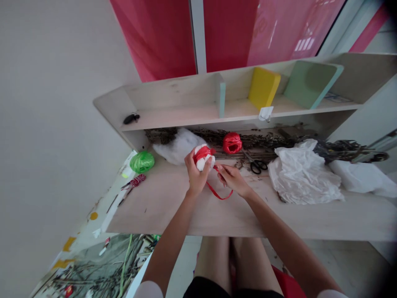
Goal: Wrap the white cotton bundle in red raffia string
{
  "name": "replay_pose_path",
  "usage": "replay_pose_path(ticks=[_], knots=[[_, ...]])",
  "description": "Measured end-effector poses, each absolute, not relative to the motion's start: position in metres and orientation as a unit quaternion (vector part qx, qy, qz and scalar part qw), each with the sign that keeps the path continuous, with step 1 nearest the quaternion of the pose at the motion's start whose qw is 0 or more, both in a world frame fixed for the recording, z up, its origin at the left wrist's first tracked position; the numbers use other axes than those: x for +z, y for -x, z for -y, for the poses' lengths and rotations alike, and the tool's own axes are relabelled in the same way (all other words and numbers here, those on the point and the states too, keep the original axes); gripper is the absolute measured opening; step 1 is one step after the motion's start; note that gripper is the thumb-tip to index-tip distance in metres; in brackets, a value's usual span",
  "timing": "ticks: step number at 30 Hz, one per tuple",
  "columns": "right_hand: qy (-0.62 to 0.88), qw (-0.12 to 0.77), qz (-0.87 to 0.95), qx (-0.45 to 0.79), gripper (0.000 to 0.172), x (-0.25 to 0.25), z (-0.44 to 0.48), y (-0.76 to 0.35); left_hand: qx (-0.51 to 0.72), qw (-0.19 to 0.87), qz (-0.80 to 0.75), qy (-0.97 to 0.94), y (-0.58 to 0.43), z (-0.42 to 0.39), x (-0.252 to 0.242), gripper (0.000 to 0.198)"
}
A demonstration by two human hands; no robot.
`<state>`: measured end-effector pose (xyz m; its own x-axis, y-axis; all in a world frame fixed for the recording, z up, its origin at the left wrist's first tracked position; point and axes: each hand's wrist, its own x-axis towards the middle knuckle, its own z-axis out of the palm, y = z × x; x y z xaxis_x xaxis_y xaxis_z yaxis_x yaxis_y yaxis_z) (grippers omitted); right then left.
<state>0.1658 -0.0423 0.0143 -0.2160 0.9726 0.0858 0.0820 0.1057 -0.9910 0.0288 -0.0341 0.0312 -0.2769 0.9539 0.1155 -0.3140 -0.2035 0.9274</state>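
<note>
My left hand (pixel 196 176) is closed around a white, soft-looking bundle (pixel 203 154) with red ribbon wound about its middle. Close by on the right, my right hand (pixel 231 178) pinches the loose length of red plastic ribbon (pixel 221 198), which loops down below both hands. A red roll of the same kind of ribbon (pixel 232 143) lies just behind on the desk. Black-handled scissors (pixel 258 166) rest right of my right hand. White fluffy stuffing (pixel 180 145) sits behind my left hand.
Dry dark stems (pixel 260 140) lie along the desk's back under a shelf (pixel 173 118). Crumpled white paper (pixel 305 176) is on the right. A green ribbon ball (pixel 142 162) and red-white cord (pixel 137 180) are on the left. Twigs (pixel 102 269) fill the lower left floor.
</note>
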Motion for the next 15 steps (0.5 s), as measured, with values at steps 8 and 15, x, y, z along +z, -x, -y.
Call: replay_pose_path(ticks=[8,15], knots=[[0.449,0.448,0.562,0.531,0.066,0.010,0.042,-0.163,0.579,0.330,-0.441,-0.601,-0.028,0.034,0.012,0.057],[0.489,0.458,0.499,0.550,0.070,0.007,0.039,-0.166,0.528,0.265,-0.364,-0.720,-0.025,0.032,0.006,0.058]])
